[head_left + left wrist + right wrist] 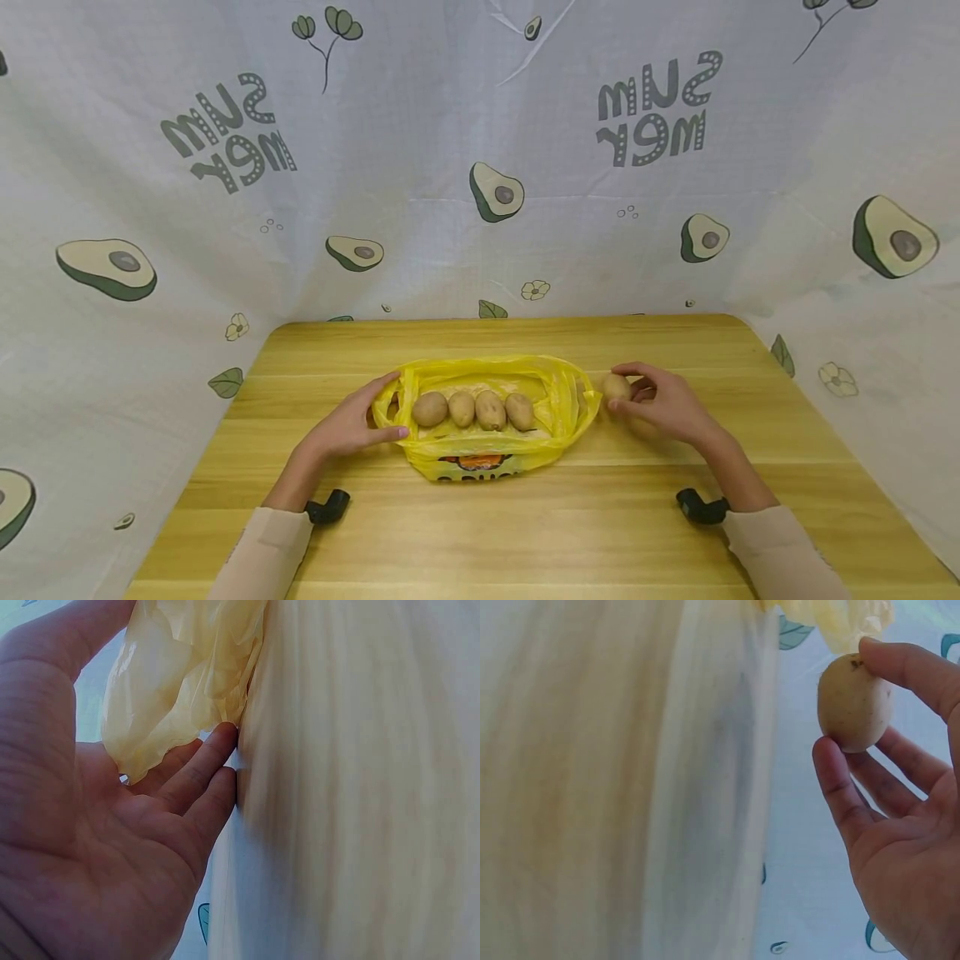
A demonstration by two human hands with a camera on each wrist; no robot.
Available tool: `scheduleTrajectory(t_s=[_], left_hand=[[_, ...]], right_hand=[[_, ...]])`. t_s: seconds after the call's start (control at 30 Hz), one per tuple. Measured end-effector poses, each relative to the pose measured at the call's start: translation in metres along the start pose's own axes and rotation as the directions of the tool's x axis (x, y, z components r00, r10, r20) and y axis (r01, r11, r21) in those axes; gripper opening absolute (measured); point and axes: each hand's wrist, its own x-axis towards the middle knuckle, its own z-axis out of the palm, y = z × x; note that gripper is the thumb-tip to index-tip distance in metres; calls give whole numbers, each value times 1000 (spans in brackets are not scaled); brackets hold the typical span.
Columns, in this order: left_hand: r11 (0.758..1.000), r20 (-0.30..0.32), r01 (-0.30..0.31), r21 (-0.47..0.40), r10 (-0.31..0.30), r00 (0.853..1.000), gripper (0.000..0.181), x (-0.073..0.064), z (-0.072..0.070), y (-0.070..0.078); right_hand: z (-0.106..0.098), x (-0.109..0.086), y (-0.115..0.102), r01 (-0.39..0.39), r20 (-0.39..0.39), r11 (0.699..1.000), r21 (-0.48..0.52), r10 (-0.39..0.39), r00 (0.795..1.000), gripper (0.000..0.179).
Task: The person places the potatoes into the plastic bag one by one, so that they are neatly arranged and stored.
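Note:
A yellow plastic bag (480, 447) lies on the table with its mouth spread wide. Inside it several potatoes (491, 411) sit side by side in a row. At the bag's left end my left hand (348, 423) holds the rim, thumb at the front and fingers at the back; the left wrist view shows the yellow film (184, 675) between them. Just beyond the bag's right end, my right hand (666, 406) pinches a single potato (853, 705) between thumb and fingers. That potato is close beside the right handle loop, outside the bag.
The wooden table (495, 542) has its far edge against a pale cloth (435, 250) printed with avocados, which also hangs along both sides. A black wrist mount (327, 507) sits at the left wrist, another black mount (701, 507) at the right.

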Motion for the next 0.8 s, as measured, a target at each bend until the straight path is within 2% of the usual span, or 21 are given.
scheduleTrajectory(t_s=[0.23,0.47,0.8], left_hand=[[1000,-1,-8,-4,8,1000,102,0,-1,0],[1000,-2,-6,5,6,1000,102,-1,-1,0],[1000,-1,3,11,-3,1000,102,-1,0,0]], right_hand=[[-6,-1,-11,-1,-44,999,50,3,999,57],[-5,0,-21,44,-102,997,59,-38,994,54],[-1,6,-45,80,-98,992,101,-71,993,52]])
